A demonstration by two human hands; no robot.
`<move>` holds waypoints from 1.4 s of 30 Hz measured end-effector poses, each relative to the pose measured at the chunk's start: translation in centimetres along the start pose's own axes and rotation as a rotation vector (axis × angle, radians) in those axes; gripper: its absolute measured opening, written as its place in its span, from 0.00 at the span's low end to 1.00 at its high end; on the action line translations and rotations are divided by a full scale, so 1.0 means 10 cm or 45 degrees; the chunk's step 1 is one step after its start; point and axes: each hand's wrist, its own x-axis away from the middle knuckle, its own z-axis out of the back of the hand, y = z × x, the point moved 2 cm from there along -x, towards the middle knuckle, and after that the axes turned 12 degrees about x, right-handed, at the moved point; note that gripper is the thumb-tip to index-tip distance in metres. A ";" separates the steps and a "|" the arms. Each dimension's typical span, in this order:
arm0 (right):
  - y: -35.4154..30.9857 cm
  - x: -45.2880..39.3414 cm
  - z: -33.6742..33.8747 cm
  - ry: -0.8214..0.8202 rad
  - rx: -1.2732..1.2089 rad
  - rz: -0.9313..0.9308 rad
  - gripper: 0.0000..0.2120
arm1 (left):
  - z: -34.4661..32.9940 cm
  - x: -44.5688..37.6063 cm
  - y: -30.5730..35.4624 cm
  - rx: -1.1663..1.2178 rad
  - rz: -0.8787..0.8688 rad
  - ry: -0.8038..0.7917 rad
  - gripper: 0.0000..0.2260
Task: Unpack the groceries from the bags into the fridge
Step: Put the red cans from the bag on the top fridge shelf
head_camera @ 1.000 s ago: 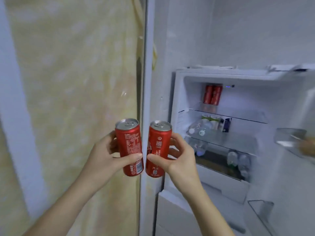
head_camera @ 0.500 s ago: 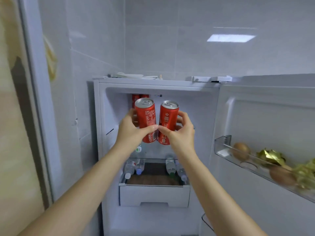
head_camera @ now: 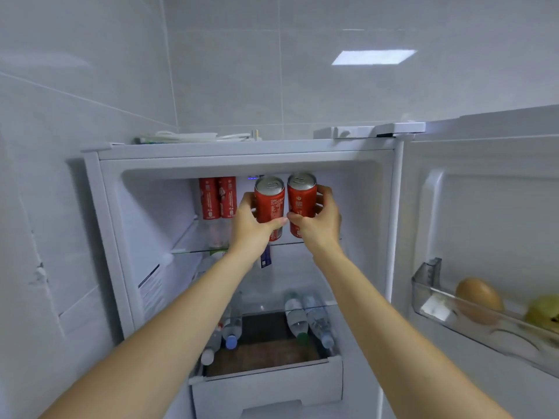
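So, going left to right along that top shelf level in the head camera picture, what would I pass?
Two red cans at the back → left hand → its can → the other can → right hand → open fridge door.

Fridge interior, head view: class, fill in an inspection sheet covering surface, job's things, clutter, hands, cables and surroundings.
Surface: glass top shelf, two red drink cans standing at the back.
Job's things: two more red cans, upright, left-hand can, right-hand can.
Clutter: clear plastic water bottles lying on a lower shelf; brown egg in the door bin.
Hands: left hand and right hand each grip one can.
Cables: white cord on the fridge top.
Surroundings: pale tiled walls.
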 end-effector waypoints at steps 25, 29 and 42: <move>0.92 -1.49 -0.86 -0.028 0.231 -0.219 0.23 | -0.46 -1.60 -1.12 -0.208 0.222 -0.151 0.19; 1.04 -1.73 -1.01 -0.013 0.588 -0.193 0.22 | -0.46 -1.85 -1.27 -0.376 0.250 -0.097 0.18; 1.21 -2.22 -1.28 0.012 0.898 -0.163 0.23 | -0.70 -2.28 -1.50 -0.445 0.263 -0.058 0.24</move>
